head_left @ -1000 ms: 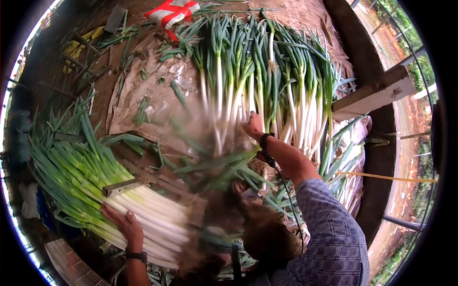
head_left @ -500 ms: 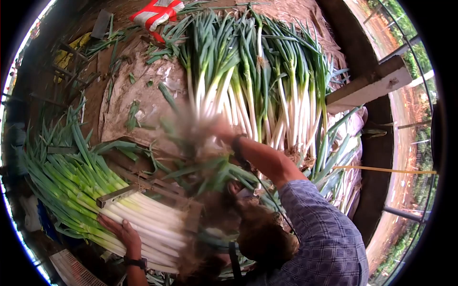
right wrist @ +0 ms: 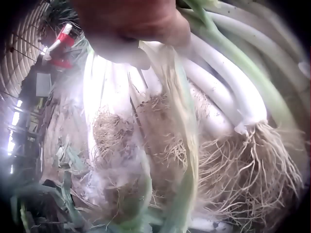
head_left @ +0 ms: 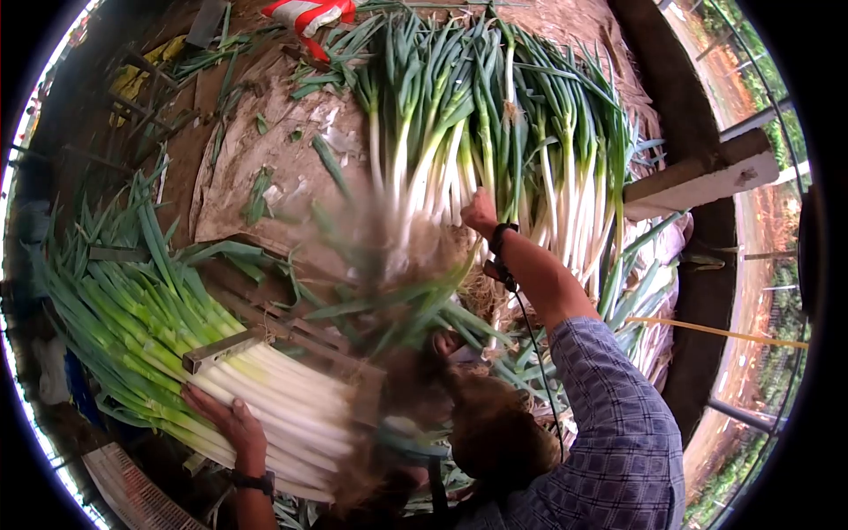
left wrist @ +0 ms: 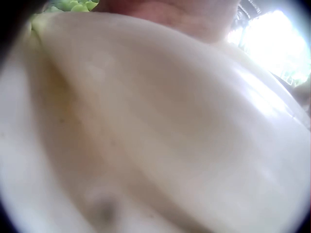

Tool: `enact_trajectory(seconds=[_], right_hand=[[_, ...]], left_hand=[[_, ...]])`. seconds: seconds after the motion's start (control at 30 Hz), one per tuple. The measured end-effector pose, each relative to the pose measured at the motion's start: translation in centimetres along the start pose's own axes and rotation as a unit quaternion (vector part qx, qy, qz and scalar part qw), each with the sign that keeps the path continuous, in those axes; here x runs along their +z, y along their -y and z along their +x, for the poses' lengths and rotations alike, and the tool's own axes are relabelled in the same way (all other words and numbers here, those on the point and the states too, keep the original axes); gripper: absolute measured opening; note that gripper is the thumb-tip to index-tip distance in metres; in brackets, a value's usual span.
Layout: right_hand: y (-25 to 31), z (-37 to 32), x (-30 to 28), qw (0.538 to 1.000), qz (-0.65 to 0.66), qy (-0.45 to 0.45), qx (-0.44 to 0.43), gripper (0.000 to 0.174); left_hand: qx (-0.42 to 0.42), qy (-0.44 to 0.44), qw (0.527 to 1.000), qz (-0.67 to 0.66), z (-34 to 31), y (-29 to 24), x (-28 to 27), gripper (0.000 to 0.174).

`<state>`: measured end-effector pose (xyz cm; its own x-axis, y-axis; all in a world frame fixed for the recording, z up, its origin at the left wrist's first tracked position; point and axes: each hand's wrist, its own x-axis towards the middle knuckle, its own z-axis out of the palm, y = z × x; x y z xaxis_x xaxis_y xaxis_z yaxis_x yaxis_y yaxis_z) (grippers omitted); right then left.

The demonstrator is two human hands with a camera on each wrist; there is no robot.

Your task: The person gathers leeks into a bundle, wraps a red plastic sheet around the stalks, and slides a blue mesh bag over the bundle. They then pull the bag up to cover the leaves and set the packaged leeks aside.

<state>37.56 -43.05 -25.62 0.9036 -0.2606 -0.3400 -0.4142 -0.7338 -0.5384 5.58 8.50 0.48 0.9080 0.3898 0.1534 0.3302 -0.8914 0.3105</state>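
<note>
Long green onions [head_left: 521, 115] with white stems lie side by side at the upper middle of the head view. My right hand [head_left: 481, 214] is at their white stems; its fingers curl round a stem there, and in the right wrist view the hand [right wrist: 141, 24] grips at a pale, drooping leaf [right wrist: 182, 111] above stringy roots [right wrist: 252, 165]. At lower left, my left hand [head_left: 231, 427] rests with extended fingers on a thick bundle of onions [head_left: 283, 389]. White stems [left wrist: 155, 121] fill the left wrist view, with part of the hand [left wrist: 180, 17] above.
A metal bracket [head_left: 223, 350] crosses the left bundle. A wooden beam [head_left: 702, 181] juts in at the right. Loose leaves lie between the bundles, a red and white bag [head_left: 311, 16] at the top, and a perforated crate [head_left: 141, 490] at lower left.
My right hand swung left over the stems, then came back right. The left hand has stayed on its bundle. The head view shifted slightly.
</note>
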Motion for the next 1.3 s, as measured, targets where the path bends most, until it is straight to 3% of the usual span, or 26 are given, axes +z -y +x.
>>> enact_trajectory(seconds=[0.07,0.1,0.13,0.23,0.33,0.43,0.53,0.7,0.77,0.83,0.87,0.93,0.97,1.0,1.07,1.2,1.27,1.3], right_hand=[[2.3,-1.1,-1.8,0.999,-0.010,0.020,0.034,0.058],[2.7,-0.9,-1.6,0.994,0.013,0.072,0.084,0.071],[2.8,-0.8,-1.3,0.990,0.019,0.096,0.096,0.072],[3.4,-1.6,-0.4,0.994,-0.045,0.044,0.086,0.079],[5.0,-2.6,-0.8,0.994,-0.041,0.047,0.086,0.079],[6.3,-3.8,-1.5,0.996,-0.034,0.055,0.056,0.079],[6.1,-3.4,0.2,0.995,-0.071,0.023,0.063,0.080],[6.5,-2.6,-0.4,0.994,-0.005,0.031,0.108,0.062],[7.0,-2.8,-1.1,0.992,-0.010,0.040,0.117,0.068],[7.3,-2.6,-2.9,0.995,-0.029,0.043,0.088,0.068],[6.8,-1.8,-4.7,0.990,-0.024,0.116,0.070,0.056],[6.5,-1.1,-7.7,0.986,-0.097,0.130,0.046,0.044],[6.0,-1.4,-9.7,0.988,-0.123,0.095,-0.014,0.041],[5.5,-1.4,-12.0,0.979,-0.172,0.088,-0.064,0.042],[5.7,-4.6,-19.0,0.961,-0.175,0.212,-0.020,0.053],[-5.1,-12.7,-26.3,0.930,-0.314,0.189,-0.007,0.078],[-6.6,-16.5,-30.0,0.909,-0.359,0.211,-0.007,0.071],[-9.4,-15.0,-30.7,0.879,-0.431,0.171,-0.111,0.076]], left_hand=[[-0.006,0.009,1.000,-0.009,0.3,-1.0,-0.4,0.104],[-0.008,0.009,1.000,-0.010,0.3,-0.9,-0.4,0.104],[-0.009,0.010,1.000,-0.012,0.3,-0.8,-0.3,0.103],[-0.006,0.006,1.000,-0.014,0.2,-0.3,-0.1,0.104],[-0.012,0.005,1.000,-0.017,0.5,-1.3,-0.4,0.106],[-0.003,0.007,1.000,-0.027,0.4,-1.0,-0.2,0.096],[0.003,0.000,1.000,-0.024,0.2,-0.4,0.1,0.098],[-0.008,-0.001,0.999,-0.037,0.4,-0.9,-0.1,0.105],[0.004,0.004,0.999,-0.046,0.6,-1.2,-0.4,0.102],[0.025,-0.003,1.000,-0.012,0.6,-1.0,-0.4,0.098],[0.031,-0.007,0.999,-0.007,0.6,-0.9,-0.2,0.097],[0.039,-0.010,0.999,0.001,0.6,-0.7,-0.3,0.096],[0.044,-0.014,0.999,0.003,0.6,-0.8,-0.2,0.095],[0.045,-0.018,0.999,0.006,0.6,-0.6,-0.1,0.094],[0.050,-0.020,0.998,0.011,0.4,-0.4,-0.1,0.093],[0.046,-0.018,0.998,0.030,0.3,-0.6,-0.4,0.087],[0.056,-0.031,0.998,0.026,0.2,-0.6,-0.5,0.085],[0.053,-0.041,0.998,0.022,0.3,-0.6,-0.7,0.084]])
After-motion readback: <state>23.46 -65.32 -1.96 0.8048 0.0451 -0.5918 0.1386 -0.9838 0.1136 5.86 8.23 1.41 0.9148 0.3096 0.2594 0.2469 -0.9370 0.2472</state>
